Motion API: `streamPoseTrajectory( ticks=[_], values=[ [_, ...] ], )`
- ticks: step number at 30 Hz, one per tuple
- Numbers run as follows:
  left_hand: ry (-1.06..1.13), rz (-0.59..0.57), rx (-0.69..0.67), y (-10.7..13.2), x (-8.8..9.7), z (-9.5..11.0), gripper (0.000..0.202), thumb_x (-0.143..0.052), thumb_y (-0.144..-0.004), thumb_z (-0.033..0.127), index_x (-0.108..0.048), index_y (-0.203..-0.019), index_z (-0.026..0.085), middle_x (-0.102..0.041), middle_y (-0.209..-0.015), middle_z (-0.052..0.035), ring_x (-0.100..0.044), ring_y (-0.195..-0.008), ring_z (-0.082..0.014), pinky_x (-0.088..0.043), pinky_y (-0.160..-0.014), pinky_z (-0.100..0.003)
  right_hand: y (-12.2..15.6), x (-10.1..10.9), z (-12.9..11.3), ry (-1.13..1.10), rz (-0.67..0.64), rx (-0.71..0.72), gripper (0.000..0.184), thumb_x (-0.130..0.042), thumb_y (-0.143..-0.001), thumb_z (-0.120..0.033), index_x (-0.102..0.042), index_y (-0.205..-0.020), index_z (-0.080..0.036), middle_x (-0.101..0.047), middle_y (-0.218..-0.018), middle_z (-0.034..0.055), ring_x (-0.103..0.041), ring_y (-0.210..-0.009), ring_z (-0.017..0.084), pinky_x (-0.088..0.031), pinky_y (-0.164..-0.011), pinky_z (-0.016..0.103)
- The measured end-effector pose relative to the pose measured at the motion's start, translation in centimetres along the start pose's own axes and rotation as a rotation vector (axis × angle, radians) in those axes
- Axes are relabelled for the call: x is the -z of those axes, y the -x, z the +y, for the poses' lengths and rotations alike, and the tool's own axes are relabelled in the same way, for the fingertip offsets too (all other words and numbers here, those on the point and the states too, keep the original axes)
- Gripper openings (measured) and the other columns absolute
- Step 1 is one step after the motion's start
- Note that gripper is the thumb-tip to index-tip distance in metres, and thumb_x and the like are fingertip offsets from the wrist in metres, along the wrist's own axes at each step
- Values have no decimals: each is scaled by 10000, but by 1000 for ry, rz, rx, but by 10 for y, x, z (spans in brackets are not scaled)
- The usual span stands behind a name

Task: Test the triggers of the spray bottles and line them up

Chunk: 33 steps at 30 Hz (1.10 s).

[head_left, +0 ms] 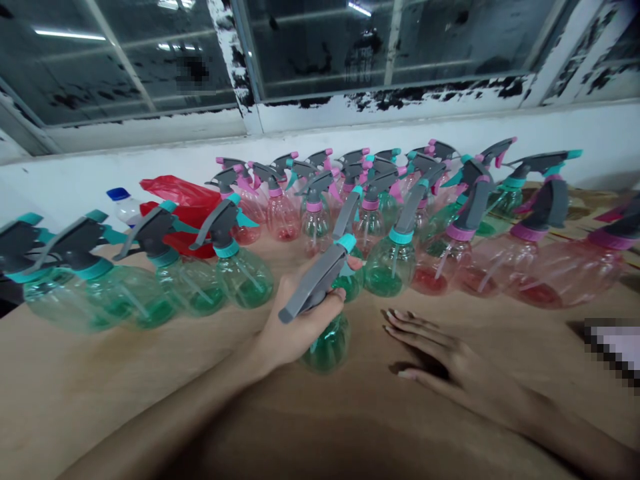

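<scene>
My left hand [295,320] is wrapped round the neck of a green spray bottle [327,347] with a grey and teal trigger head. Its round, clear base shows below my fingers, at the middle of the wooden table [200,413]. To the right, my right hand [445,353] rests on the tabletop with its fingers stretched out, holding nothing. Just beyond my hands stands another green spray bottle [390,267] with a teal collar. Beside it is a pink spray bottle [437,267] with a pink collar.
Several green spray bottles [245,277] stand in a row on the left, more pink ones [525,267] on the right. Behind are a red plastic bag [183,200], a blue-capped bottle [123,203], and a white wall [310,123] under windows. A pixelated patch lies at far right.
</scene>
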<state>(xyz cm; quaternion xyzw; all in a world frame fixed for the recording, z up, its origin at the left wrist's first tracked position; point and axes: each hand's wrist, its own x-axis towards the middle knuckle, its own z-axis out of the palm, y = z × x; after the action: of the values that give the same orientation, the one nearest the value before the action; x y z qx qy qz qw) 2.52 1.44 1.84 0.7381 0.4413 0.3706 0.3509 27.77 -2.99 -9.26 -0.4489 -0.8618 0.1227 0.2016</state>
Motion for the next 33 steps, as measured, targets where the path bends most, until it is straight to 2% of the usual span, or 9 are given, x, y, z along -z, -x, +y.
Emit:
streamPoseTrajectory(
  ticks=[5, 10, 19, 22, 29, 33],
  values=[
    [-14, 8, -5, 1, 0, -1, 345, -499, -816, 241, -593, -1148, 234, -585, -704, 7, -588, -617, -155, -518, -651, -281, 0, 0, 0, 22, -6, 7, 537, -518, -884, -440, -424, -1375, -245, -441, -1431, 29, -392, -1317, 221, -373, -1071, 445],
    [-37, 10, -24, 0, -1, -1, 351, -500, -804, 237, -594, -1141, 259, -583, -704, 21, -585, -610, -156, -528, -651, -299, 0, 0, 1, 9, -9, 0, 533, -520, -885, -434, -424, -1376, -250, -448, -1428, 33, -392, -1317, 227, -367, -1074, 453],
    [-5, 15, -33, -2, 0, -2, 351, -510, -794, 239, -610, -1130, 254, -623, -748, -5, -595, -630, -169, -541, -688, -329, 0, -2, 3, 36, -20, 0, 549, -501, -891, -452, -392, -1395, -262, -424, -1445, 14, -374, -1329, 216, -366, -1078, 445],
    [7, 1, -18, -1, -1, -4, 301, -502, -813, 256, -633, -1084, 246, -633, -791, -14, -599, -661, -165, -535, -724, -334, 1, -2, 3, 33, -27, -4, 550, -502, -889, -462, -397, -1392, -265, -426, -1443, 9, -375, -1329, 215, -367, -1078, 440],
    [-30, 32, 36, 1, -2, -1, 218, -500, -811, 288, -683, -919, 239, -629, -721, -11, -618, -695, -180, -525, -753, -349, 1, -1, 3, -1, -34, -18, 550, -508, -887, -454, -387, -1396, -283, -412, -1454, -2, -362, -1337, 213, -344, -1094, 442],
    [-25, 35, 35, 1, -2, -1, 223, -498, -806, 283, -685, -916, 235, -616, -718, -12, -617, -703, -179, -522, -759, -344, 1, 0, 2, -18, -23, -26, 559, -527, -877, -447, -387, -1395, -292, -426, -1444, 1, -371, -1331, 219, -349, -1089, 449]
  ],
)
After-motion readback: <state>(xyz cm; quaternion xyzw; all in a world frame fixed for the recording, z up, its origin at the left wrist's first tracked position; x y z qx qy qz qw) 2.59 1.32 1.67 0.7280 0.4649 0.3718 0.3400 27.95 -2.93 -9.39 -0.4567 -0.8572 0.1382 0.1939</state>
